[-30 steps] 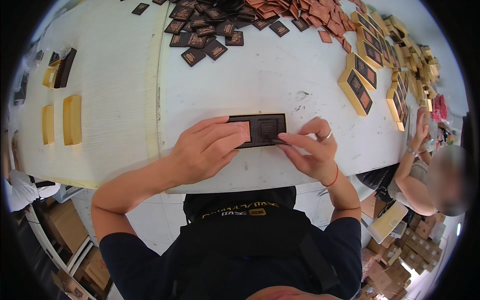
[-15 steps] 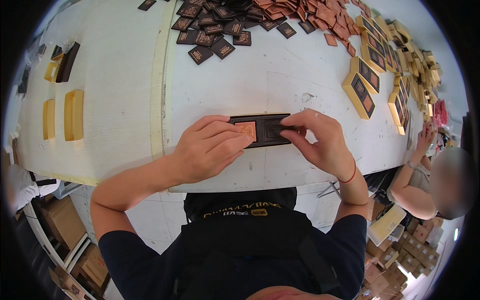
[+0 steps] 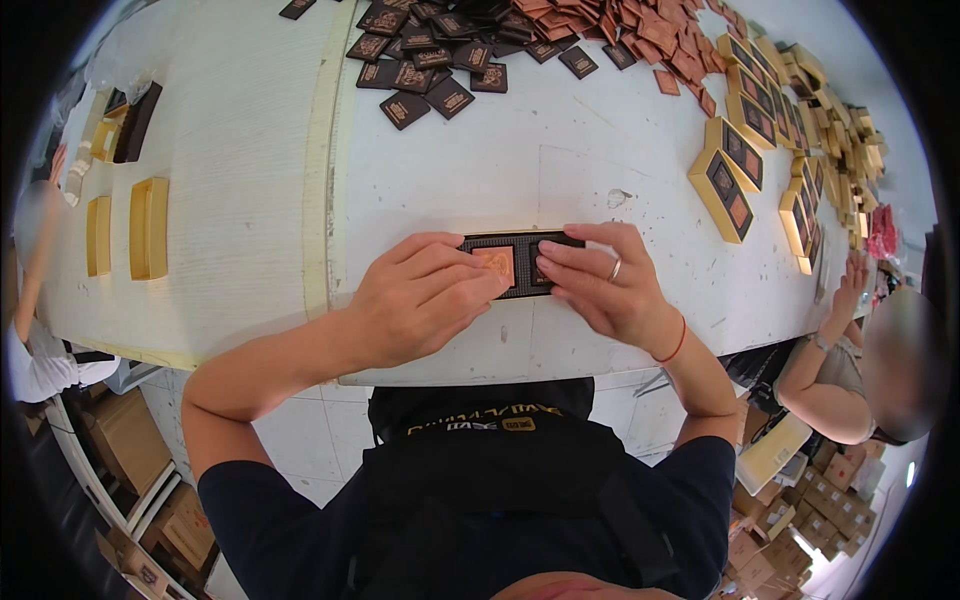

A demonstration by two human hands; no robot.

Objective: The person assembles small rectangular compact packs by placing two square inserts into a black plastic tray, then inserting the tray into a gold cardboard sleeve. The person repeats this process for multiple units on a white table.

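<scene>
A narrow box with a black ridged tray [image 3: 522,262] lies crosswise on the table in front of me. In its left recess sits a copper-coloured flat square piece [image 3: 492,260] with an embossed design. My left hand [image 3: 415,300] has its fingers closed round the box's left end, with fingertips on the copper piece's edge. Over the right recess, my right hand [image 3: 618,285] presses its bent fingers on a dark flat square piece [image 3: 540,274]. Most of that dark piece and the box's right end are hidden by the fingers.
Beyond the box lie heaps of dark square pieces [image 3: 405,108] and copper square pieces [image 3: 665,40]. Filled gold boxes [image 3: 722,200] stand at right, empty gold boxes [image 3: 149,230] at left. Co-workers are at both sides; one hand [image 3: 850,285] rests near the right table edge.
My right hand has shifted left from the box's right end, its fingers now over the right recess. The left hand stays put. A co-worker's arm has come in at the far left.
</scene>
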